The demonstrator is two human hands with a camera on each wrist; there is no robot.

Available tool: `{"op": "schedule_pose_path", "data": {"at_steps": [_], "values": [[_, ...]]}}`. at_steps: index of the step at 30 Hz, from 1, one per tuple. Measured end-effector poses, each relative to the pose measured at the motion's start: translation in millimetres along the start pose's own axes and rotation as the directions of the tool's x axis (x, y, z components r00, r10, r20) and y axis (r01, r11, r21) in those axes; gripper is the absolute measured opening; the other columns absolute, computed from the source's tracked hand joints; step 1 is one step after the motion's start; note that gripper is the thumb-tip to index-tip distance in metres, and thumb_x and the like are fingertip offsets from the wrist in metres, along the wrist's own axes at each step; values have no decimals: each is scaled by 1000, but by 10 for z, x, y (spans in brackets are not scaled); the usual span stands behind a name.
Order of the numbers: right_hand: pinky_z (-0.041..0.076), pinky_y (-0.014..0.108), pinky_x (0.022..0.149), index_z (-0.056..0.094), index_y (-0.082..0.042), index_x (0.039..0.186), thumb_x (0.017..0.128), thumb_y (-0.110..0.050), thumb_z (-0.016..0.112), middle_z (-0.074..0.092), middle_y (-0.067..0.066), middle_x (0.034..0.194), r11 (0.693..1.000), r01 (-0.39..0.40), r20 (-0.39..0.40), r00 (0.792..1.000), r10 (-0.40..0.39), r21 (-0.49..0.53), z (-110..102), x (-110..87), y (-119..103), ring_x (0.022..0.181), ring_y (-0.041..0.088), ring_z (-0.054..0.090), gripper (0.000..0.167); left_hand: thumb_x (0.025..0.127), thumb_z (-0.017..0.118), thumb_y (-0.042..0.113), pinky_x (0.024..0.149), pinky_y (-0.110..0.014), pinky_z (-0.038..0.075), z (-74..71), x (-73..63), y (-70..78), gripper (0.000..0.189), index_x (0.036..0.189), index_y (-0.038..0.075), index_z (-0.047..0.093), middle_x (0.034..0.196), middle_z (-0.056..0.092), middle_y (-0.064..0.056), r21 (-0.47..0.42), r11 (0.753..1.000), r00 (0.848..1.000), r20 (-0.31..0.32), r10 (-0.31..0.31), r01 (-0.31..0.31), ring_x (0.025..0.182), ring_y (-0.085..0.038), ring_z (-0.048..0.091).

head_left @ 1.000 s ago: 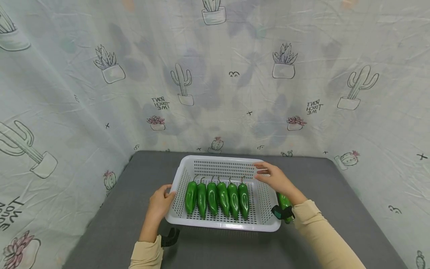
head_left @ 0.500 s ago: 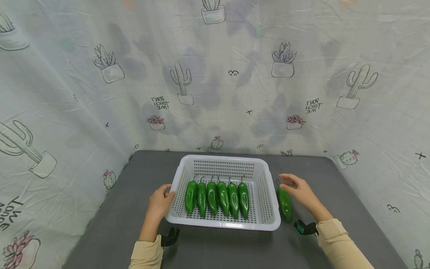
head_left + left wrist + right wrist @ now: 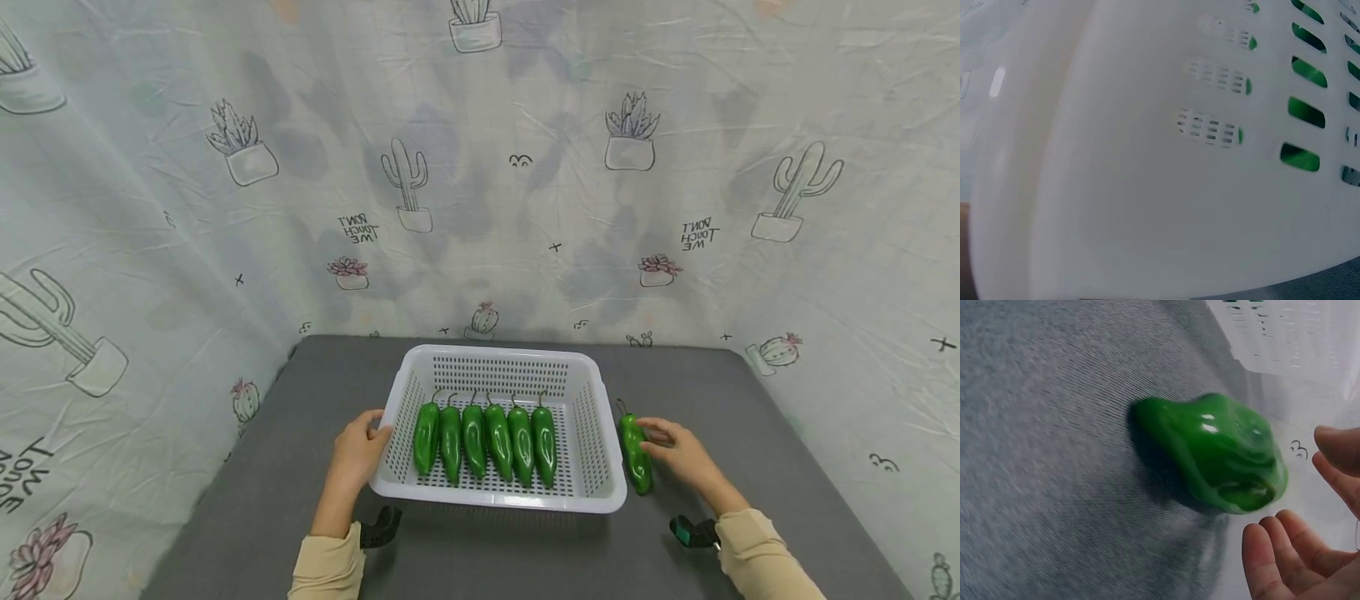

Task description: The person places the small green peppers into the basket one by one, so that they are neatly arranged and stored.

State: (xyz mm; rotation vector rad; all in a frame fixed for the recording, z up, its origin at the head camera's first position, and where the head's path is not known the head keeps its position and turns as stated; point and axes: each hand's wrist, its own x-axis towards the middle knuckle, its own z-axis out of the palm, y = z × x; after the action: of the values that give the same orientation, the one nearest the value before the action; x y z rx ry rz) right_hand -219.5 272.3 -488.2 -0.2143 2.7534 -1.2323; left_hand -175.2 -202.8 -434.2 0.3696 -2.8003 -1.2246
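Note:
A white perforated plastic basket (image 3: 495, 502) sits on the grey table with several green peppers (image 3: 474, 442) lying side by side in it, stems away from me. My left hand (image 3: 358, 450) holds the basket's left rim; the left wrist view is filled by the basket's slotted wall (image 3: 1116, 187), green showing through the slots. Outside the right wall lies one more green pepper (image 3: 636, 457). My right hand (image 3: 682, 454) is beside it, its fingertips close to the pepper's upper part. In the right wrist view, the thumb and fingers (image 3: 1260, 553) stand apart near that pepper (image 3: 1222, 450).
A grey cloth-covered table (image 3: 255, 500) surrounds the basket. Behind and at both sides hangs a pale curtain (image 3: 480, 208) printed with potted cacti. The basket's right wall stands close to the loose pepper.
My right hand has moved from over the basket's right rear corner out to the right, then down toward me beside the loose pepper. The left hand and basket have stayed put.

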Motion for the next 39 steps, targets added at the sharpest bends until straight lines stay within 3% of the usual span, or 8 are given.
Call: {"op": "schedule_pose_path", "data": {"at_steps": [5, 15, 26, 35, 39], "values": [[40, 62, 90, 51, -1, 132, 90, -21, 64, 45, 33, 134, 1000, -15, 32, 999, 15, -10, 67, 10, 41, 120, 51, 46, 49, 95, 54, 16, 59, -40, 50, -4, 7, -1, 43, 132, -5, 48, 90, 65, -20, 5, 1000, 1000, -4, -2, 2, 73, -26, 64], [49, 49, 79, 48, -4, 136, 89, -21, 65, 40, 35, 136, 999, -43, 73, 996, 41, 33, 156, 60, 89, 117, 52, 47, 52, 96, 54, 16, 58, -39, 49, -3, 8, 1, 42, 132, -5, 48, 88, 64, -19, -1, 1000, 1000, 10, -7, 7, 71, -24, 63], [49, 34, 67, 47, -1, 135, 87, -17, 68, 54, 30, 118, 993, -51, 108, 993, 39, 109, 226, 135, 111, 92, 27, 59, 55, 96, 54, 17, 59, -40, 50, 6, 15, -11, 43, 132, -5, 48, 88, 64, -19, 7, 1000, 1000, 2, -7, 7, 72, -25, 64], [48, 33, 65, 50, -1, 133, 85, -16, 70, 56, 31, 118, 995, -40, 52, 998, 35, 88, 153, 129, 69, 88, 25, 60, 54, 96, 54, 17, 58, -39, 50, 3, 10, -11, 43, 133, -5, 47, 89, 64, -20, 2, 1000, 1000, 6, -14, 14, 72, -25, 64], [51, 34, 68, 48, -2, 135, 86, -17, 69, 50, 33, 124, 995, -38, 36, 999, 35, 96, 84, 119, 13, 94, 30, 61, 55, 96, 54, 17, 58, -39, 50, 1, 13, -1, 43, 133, -5, 47, 89, 64, -20, 8, 1000, 1000, -4, -13, 13, 72, -26, 64]]}}
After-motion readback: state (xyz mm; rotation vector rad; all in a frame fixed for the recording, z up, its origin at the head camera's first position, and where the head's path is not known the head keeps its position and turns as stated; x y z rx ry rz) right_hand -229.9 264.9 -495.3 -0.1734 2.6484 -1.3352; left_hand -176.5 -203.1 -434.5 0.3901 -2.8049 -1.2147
